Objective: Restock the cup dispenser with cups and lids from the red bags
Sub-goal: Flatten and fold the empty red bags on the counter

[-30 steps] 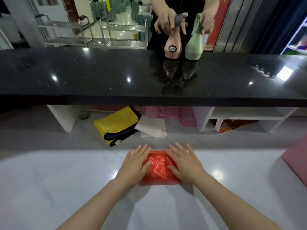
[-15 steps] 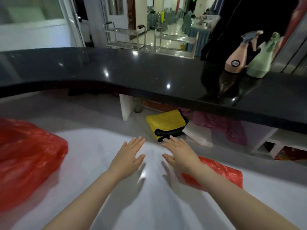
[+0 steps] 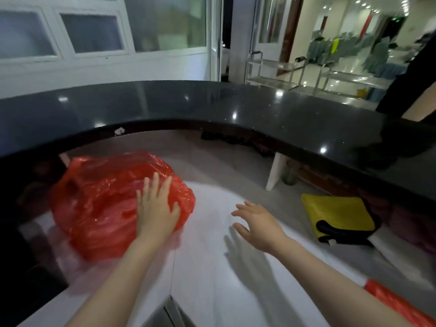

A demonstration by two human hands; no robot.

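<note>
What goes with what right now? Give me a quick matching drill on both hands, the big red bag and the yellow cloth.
Things:
1. left hand
2. right hand
3. big red bag
4. yellow cloth

States:
A. lies on the lower shelf, under the black counter
B. above the white worktop, fingers spread, holding nothing
C. sits bulging at the worktop's left end
D. rests flat on red plastic

Pairs: 1-D, 2-B, 3-C, 4-A
</note>
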